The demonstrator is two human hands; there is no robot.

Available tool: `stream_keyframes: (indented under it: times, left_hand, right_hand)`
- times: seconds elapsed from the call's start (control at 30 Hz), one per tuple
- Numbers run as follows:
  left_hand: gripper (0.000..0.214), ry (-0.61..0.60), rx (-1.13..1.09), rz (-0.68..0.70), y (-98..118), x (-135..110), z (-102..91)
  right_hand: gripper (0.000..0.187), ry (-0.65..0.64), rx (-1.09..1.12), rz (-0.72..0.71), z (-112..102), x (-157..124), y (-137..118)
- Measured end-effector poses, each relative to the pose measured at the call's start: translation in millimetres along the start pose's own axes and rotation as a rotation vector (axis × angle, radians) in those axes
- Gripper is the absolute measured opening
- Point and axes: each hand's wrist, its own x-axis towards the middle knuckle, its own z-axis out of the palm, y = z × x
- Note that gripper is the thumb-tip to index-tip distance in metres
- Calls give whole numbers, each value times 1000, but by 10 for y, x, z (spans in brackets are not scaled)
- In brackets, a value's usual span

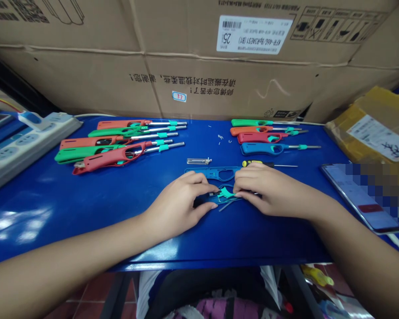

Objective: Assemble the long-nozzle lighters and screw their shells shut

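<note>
Cardboard boxes (pixel 199 66) wall off the back, 12 o'clock from the hands. Blue table (pixel 86 208) runs the full width.

- 9 o'clock: white power strip (pixel 23 141) at the table's edge.
- 3 o'clock: phone (pixel 352 190) lying flat, with a yellow parcel (pixel 375 128) behind it at 2 o'clock.
- 10 o'clock: left group of lighters (pixel 116 144), long-nosed, red and green, laid side by side, nozzles pointing right.
- 1 o'clock: right group of lighters (pixel 266 137), four of them, green, orange, red and blue.

Left hand (pixel 177 206): palm down, fingers curled together, tips pressing a blue lighter body (pixel 216 199) onto the table just below centre. It is mostly hidden under both hands.

Right hand (pixel 269 190): thumb and forefinger pinch a teal trigger piece (pixel 225 193) seated in, or right at, that open body; I cannot tell which.

A loose blue half-shell (pixel 216 172) lies just beyond the fingertips at 12 o'clock. A yellow-handled screwdriver (pixel 262 164) lies beside it at 1 o'clock. A clear tube (pixel 198 161) lies at 11 o'clock, and tiny white bits (pixel 220 137) are scattered farther back.

Judgement: the work in hand is fitting or adjusting the trigger inside the opened lighter. The part is small and thin wires show beneath it, so it calls for fingertip pressure only, with the left hand keeping the body from sliding.
</note>
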Motion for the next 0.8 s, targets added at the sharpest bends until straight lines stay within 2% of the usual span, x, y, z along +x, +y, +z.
stream_keyframes:
  times: [0.33, 0.6, 0.8]
  left_hand:
    - [24, 24, -10, 10, 9, 1, -2]
    - [26, 29, 37, 35, 2, -10, 14]
    - [34, 19, 92, 77, 11, -34, 14]
  right_hand:
    - [21, 16, -229, -107, 45, -8, -76]
    - [22, 21, -152, -102, 31, -36, -55]
    - [23, 54, -262, -153, 39, -27, -72]
